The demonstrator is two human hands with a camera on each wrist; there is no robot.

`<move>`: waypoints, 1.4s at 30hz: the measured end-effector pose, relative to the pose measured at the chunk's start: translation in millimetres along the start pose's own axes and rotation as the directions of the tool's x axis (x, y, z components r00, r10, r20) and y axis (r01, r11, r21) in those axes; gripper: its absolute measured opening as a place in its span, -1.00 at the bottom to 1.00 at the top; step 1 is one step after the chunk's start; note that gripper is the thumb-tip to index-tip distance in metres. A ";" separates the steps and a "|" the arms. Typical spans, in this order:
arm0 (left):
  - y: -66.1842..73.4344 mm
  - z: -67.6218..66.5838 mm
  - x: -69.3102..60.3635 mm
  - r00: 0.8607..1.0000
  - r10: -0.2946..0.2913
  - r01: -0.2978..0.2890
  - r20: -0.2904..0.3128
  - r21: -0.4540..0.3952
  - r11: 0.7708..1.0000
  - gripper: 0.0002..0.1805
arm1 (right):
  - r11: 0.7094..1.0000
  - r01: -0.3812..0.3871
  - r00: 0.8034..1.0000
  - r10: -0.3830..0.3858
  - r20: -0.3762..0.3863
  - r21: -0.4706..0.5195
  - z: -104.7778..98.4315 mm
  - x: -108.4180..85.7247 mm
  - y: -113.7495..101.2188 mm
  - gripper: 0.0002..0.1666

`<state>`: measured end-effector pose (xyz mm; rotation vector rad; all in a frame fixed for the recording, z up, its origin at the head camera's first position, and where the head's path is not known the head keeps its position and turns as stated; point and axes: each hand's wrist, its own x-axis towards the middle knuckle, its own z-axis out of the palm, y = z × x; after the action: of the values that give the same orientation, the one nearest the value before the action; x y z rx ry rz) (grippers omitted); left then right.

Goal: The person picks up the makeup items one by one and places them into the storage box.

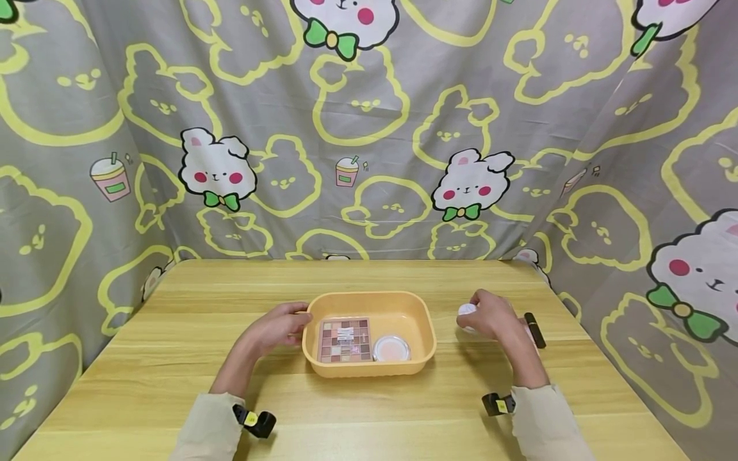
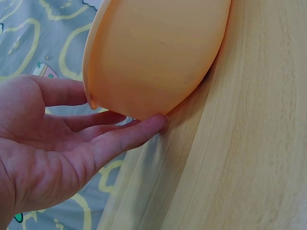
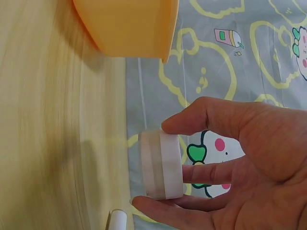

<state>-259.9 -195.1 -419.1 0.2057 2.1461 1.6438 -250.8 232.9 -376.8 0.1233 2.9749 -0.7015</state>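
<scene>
I count one tub on the table, with two hands at work there. My left hand's fingers are spread and touch the tub's left end, one at the rim. My right hand's fingers pinch one white jar, right of the tub. Inside the tub sit one palette and one round case. Near the right arm lie one black tube and one pale tube.
</scene>
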 end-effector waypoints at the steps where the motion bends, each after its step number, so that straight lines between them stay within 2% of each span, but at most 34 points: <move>1: 0.1 0.0 0.0 1.000 -0.001 0.001 -0.001 0.000 1.000 -0.42 | 1.000 0.001 1.000 -0.001 -0.002 -0.001 0.2 0.2 -0.4 -0.34; 15: -0.4 -0.2 1.6 1.000 -0.001 0.001 -0.005 0.006 1.000 -0.43 | 0.995 0.086 0.996 -0.084 -0.036 0.058 -4.3 -2.7 -10.8 -0.29; 25: -0.3 -0.3 1.8 1.000 -0.003 0.004 -0.010 0.013 1.000 -0.43 | 0.993 0.097 0.985 -0.086 -0.149 0.069 -1.4 -4.9 -24.6 -0.28; 34: 0.0 -0.3 1.6 1.000 -0.001 0.001 -0.006 0.019 1.000 -0.42 | 0.988 0.104 0.978 -0.081 -0.193 0.111 3.3 -6.0 -34.1 -0.26; 42: 1.2 0.4 0.4 1.000 -0.006 0.007 -0.012 0.017 1.000 -0.43 | 0.967 0.176 0.962 -0.130 -0.242 0.183 11.6 -4.3 -43.2 -0.33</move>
<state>-260.2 -194.3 -418.1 0.1942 2.1676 1.6281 -250.1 188.9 -367.6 -0.0177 3.1464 -1.0811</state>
